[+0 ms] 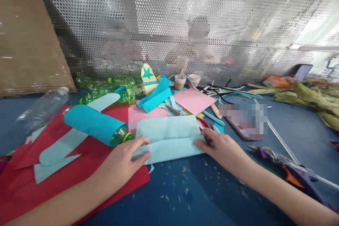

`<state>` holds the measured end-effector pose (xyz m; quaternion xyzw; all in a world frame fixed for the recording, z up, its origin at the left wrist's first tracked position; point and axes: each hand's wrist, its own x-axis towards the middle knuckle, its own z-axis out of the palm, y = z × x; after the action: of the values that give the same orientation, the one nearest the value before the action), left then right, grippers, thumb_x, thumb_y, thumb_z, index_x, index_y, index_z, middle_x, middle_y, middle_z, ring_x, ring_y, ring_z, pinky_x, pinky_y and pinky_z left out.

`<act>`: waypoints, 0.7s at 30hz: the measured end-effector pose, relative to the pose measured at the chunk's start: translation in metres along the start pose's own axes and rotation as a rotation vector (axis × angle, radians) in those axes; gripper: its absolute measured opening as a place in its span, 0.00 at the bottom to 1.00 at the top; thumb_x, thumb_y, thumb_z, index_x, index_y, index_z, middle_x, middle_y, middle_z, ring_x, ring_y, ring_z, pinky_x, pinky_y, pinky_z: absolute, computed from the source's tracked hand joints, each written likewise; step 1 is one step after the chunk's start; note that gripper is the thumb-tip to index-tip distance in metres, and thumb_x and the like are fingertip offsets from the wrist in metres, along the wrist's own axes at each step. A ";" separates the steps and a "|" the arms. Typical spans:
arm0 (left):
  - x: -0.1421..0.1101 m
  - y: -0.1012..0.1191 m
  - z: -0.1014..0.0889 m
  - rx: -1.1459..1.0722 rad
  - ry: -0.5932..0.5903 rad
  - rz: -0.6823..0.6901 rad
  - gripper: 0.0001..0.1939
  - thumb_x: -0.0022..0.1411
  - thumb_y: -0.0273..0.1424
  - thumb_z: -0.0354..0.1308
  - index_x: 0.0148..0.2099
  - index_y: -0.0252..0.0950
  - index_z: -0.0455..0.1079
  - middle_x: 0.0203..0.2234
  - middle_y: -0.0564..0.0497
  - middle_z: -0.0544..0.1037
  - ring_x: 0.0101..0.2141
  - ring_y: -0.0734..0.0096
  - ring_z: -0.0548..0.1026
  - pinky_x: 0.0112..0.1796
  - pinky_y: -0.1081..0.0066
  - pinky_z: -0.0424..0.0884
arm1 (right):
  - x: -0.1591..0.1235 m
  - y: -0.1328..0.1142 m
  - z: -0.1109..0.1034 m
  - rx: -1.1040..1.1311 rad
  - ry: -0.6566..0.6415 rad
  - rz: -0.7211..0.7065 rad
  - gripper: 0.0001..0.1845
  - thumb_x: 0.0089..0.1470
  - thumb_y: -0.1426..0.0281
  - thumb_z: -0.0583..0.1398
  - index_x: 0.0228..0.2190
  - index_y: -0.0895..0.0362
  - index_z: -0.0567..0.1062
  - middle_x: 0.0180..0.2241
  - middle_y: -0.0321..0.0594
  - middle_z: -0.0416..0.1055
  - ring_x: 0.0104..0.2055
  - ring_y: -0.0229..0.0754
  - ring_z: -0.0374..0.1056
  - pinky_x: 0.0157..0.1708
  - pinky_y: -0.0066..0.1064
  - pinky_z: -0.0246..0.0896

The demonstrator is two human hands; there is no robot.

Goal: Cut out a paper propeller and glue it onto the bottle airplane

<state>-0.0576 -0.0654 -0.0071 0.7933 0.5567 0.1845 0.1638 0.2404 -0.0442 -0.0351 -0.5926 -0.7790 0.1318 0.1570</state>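
Gripped at the left end between thumb and fingers of the left hand (134, 152), and pinched at the right edge by the right hand (215, 144): a light-blue paper (166, 127), low over the worktop (212, 190), to the right of a blue-wrapped bottle (95, 123). Already turned up along the near side into a long flap; impossible to tell whether creased firmly or anything beneath. Judging by the loose look of the flap, probably midway through the folding, with flattening and fastening apparently left undone. Finished to some degree nearby: the blue covering around the bottle, plus round-ended pale-blue strips (63, 148), cut out but lying loose on red paper (23, 183). Lying untouched on the right: a glue gun (293, 169). Seemingly uncovered at the far left: a clear bottle (43, 109).
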 end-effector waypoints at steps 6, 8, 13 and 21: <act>-0.005 -0.012 0.020 0.107 0.291 0.233 0.08 0.69 0.36 0.48 0.45 0.41 0.66 0.37 0.49 0.81 0.39 0.59 0.81 0.38 0.66 0.77 | -0.005 -0.002 0.010 0.016 0.040 0.062 0.13 0.60 0.61 0.56 0.28 0.50 0.59 0.24 0.34 0.69 0.26 0.47 0.69 0.26 0.33 0.58; -0.004 -0.014 0.023 0.124 0.321 0.248 0.08 0.70 0.37 0.48 0.45 0.41 0.65 0.36 0.49 0.81 0.36 0.60 0.82 0.37 0.66 0.77 | -0.007 -0.002 0.010 0.027 0.043 0.075 0.12 0.59 0.61 0.56 0.28 0.50 0.59 0.25 0.34 0.69 0.26 0.46 0.69 0.26 0.33 0.59; -0.004 -0.017 0.024 0.081 0.302 0.210 0.10 0.70 0.40 0.48 0.44 0.41 0.65 0.35 0.49 0.81 0.34 0.59 0.81 0.34 0.66 0.77 | -0.007 -0.004 0.006 0.091 0.053 0.098 0.10 0.56 0.61 0.58 0.29 0.49 0.61 0.23 0.31 0.67 0.23 0.42 0.67 0.23 0.31 0.61; 0.000 -0.012 0.023 0.078 0.191 0.223 0.13 0.70 0.36 0.44 0.38 0.41 0.68 0.33 0.49 0.78 0.37 0.59 0.80 0.33 0.65 0.75 | -0.010 -0.003 0.008 0.138 0.084 0.085 0.08 0.56 0.62 0.54 0.30 0.49 0.59 0.23 0.30 0.65 0.22 0.42 0.64 0.24 0.32 0.60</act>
<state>-0.0569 -0.0626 -0.0331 0.8348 0.4848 0.2545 0.0576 0.2374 -0.0552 -0.0424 -0.6178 -0.7350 0.1666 0.2243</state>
